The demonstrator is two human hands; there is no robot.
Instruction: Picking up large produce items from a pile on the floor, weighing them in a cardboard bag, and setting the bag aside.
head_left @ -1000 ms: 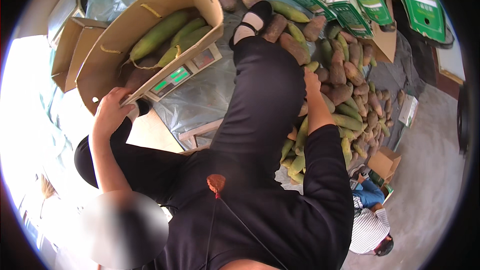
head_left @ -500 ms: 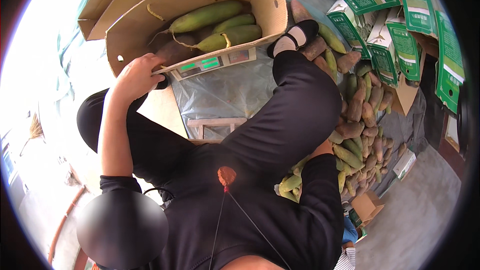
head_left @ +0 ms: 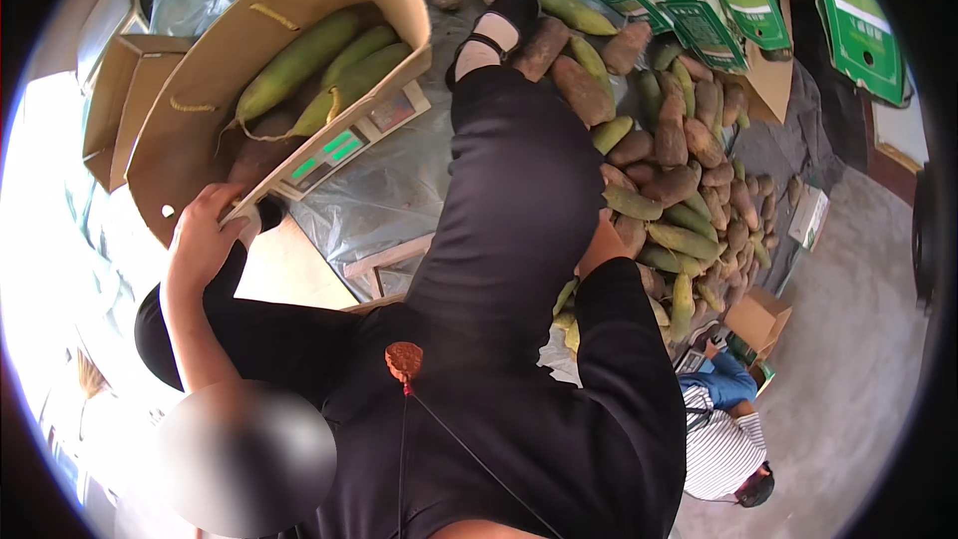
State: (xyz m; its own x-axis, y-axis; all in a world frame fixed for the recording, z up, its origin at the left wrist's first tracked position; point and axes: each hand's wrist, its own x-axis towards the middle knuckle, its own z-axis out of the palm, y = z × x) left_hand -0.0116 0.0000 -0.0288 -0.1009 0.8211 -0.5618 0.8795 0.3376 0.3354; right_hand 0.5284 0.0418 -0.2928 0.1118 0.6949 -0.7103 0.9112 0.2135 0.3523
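At the left, my left hand is closed over the near corner edge of an open cardboard box, fingers inside and thumb outside. Long green radishes lie in the box, and a reddish-brown one is close to my fingers. Under the box is a scale whose green-lit display faces me. My right hand reaches down beside my right thigh to a large pile of green and reddish radishes. Its fingers are hidden behind the leg, so any hold is unseen.
Green printed cartons stand at the far right. Another open cardboard box is left of the scale. A small wooden stool frame sits between my legs. At the lower right, a person in a striped top works beside a brown carton.
The view has swung right, so the box and scale appear farther left and more of the pile and the other person show. My left hand stays on the box edge.
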